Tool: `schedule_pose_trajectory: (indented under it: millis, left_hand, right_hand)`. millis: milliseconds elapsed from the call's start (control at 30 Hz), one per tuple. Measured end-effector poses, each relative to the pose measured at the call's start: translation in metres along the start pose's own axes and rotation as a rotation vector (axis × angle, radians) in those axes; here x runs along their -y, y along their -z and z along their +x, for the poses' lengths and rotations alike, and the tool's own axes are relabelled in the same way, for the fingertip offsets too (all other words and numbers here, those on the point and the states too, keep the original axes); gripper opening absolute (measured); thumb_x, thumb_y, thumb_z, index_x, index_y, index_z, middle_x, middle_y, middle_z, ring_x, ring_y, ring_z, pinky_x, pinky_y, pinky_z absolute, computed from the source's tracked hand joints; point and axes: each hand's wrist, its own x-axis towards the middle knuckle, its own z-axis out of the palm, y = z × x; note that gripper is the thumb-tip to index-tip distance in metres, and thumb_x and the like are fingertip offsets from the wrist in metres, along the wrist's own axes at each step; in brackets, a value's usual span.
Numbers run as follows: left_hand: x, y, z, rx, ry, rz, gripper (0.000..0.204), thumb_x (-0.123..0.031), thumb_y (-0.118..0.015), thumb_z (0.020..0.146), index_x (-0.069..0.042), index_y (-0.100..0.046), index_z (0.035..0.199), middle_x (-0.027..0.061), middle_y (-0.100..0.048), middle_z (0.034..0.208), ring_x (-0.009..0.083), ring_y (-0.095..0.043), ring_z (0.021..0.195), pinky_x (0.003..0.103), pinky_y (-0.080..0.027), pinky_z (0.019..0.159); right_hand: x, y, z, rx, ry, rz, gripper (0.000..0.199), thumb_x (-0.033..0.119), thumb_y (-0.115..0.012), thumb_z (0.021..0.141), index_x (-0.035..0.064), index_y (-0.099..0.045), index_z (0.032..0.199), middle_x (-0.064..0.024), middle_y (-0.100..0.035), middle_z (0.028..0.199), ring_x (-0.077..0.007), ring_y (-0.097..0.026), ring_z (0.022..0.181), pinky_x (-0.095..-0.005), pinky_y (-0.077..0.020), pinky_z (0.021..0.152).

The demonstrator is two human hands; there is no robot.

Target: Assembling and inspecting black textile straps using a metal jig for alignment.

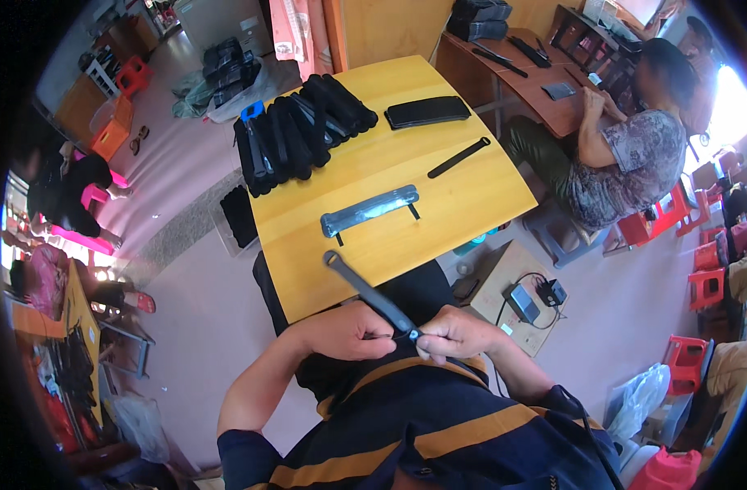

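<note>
Head view: left hand (349, 331) and right hand (455, 333) pinch the near end of a grey strap (369, 292) at the yellow table's (471, 204) edge. Risk, as judged: the unsupported far end may swing against the wrapped bundle (370, 210).

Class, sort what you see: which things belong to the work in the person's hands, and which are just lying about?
In hand: dark strap, left hand, right hand.

Lying about: clear-wrapped strap, loose strap, strap pile, flat black bundle, table.
</note>
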Motion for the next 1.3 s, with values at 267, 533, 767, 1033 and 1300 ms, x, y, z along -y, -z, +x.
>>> schedule_pose_trajectory:
  millis: [267,533,767,1033,1300]
  left_hand:
    - [-0.032,-0.036,0.017,-0.791,0.012,0.594,0.024,-0.027,-0.07,0.091,-0.007,-0.058,0.086,0.0124,-0.068,0.074,0.0348,-0.068,0.07,0.045,-0.052,0.057]
    - [-0.02,-0.028,0.009,-0.626,0.094,0.56,0.016,-0.02,-0.065,0.092,-0.008,-0.059,0.084,0.0124,-0.069,0.075,0.0351,-0.069,0.073,0.047,-0.053,0.06]
    - [-0.04,0.013,-0.048,0.047,0.44,0.8,0.014,-0.021,-0.063,0.089,-0.009,-0.067,0.084,0.0172,-0.069,0.08,0.0391,-0.069,0.082,0.051,-0.055,0.07]
    - [-0.027,0.072,-0.205,-0.137,0.618,0.85,0.021,-0.023,-0.068,0.092,-0.004,-0.066,0.082,0.0113,-0.068,0.077,0.0284,-0.068,0.077,0.045,-0.052,0.071]
    - [-0.076,0.106,-0.152,-0.504,0.46,0.302,0.032,-0.021,-0.062,0.099,-0.001,-0.055,0.075,0.0039,-0.05,0.06,0.0118,-0.048,0.058,0.032,-0.04,0.056]
  right_hand:
    - [-0.007,-0.009,0.03,-0.469,-0.079,-0.157,0.028,0.019,-0.052,0.106,0.0028,-0.065,0.087,-0.0068,-0.067,0.063,-0.0189,-0.07,0.059,-0.0329,-0.0535,0.057]
    - [-0.007,-0.01,0.034,-0.449,-0.033,-0.2,0.015,0.015,-0.056,0.103,0.0039,-0.061,0.095,-0.0099,-0.071,0.076,-0.026,-0.072,0.068,-0.0369,-0.0535,0.06]
    - [-0.021,0.026,-0.036,-0.098,-0.263,-0.735,0.009,0.017,-0.063,0.094,0.0087,-0.063,0.095,-0.0106,-0.064,0.073,-0.0356,-0.067,0.073,-0.045,-0.0503,0.063]
    - [-0.05,0.077,-0.178,-0.233,-0.738,-0.728,0.008,0.012,-0.064,0.092,0.0061,-0.069,0.091,-0.012,-0.075,0.093,-0.0298,-0.071,0.089,-0.0423,-0.0547,0.077]
    - [-0.047,0.054,-0.134,-0.429,-0.505,0.332,0.019,0.014,-0.057,0.104,0.0006,-0.071,0.105,-0.0061,-0.074,0.101,-0.015,-0.068,0.098,-0.0334,-0.0525,0.09]
